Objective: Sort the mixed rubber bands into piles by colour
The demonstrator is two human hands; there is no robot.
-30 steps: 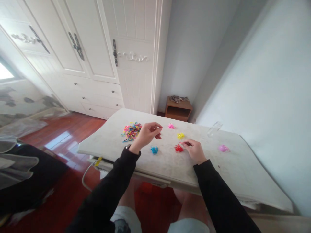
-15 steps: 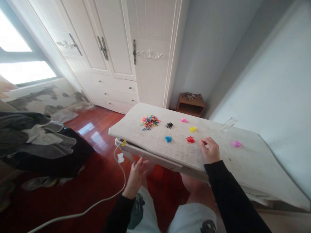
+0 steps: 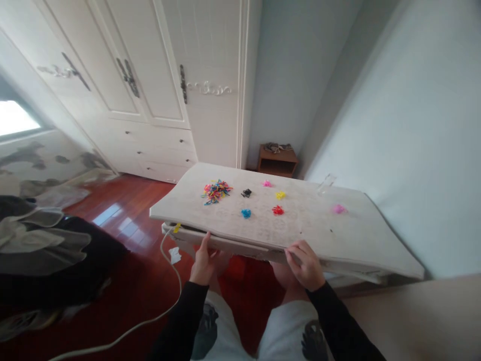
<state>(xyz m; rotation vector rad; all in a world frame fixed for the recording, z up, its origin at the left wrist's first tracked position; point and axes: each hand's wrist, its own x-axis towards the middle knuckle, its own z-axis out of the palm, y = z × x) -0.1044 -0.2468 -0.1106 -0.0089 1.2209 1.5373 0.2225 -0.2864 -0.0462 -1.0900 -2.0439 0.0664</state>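
Observation:
My left hand [image 3: 203, 264] is at the table's near edge, thumb pointing up against it and the other fingers partly hidden lower down. No object shows in it. My right hand [image 3: 306, 265] is farther right at the same edge, its fingers curled together; whatever they may hold is too small to make out. On the white table [image 3: 225, 225] lies a mixed pile of small coloured bands [image 3: 217, 191]. Separate little heaps lie right of it: black [image 3: 246, 192], blue [image 3: 245, 213], red [image 3: 278, 210], yellow [image 3: 280, 195] and bright pink [image 3: 266, 183].
Toward the table's right side are a light-pink heap [image 3: 338, 208] and a clear plastic container [image 3: 326, 184]. A white cable [image 3: 150, 318] runs from the table's left corner across the floor. Dark clothing [image 3: 67, 245] is piled at left. A wardrobe [image 3: 214, 50] and small brown cabinet [image 3: 278, 163] stand behind.
My right hand has drawn back from beside the red heap to the table's near edge. My left hand has risen to that edge. The camera view has turned right.

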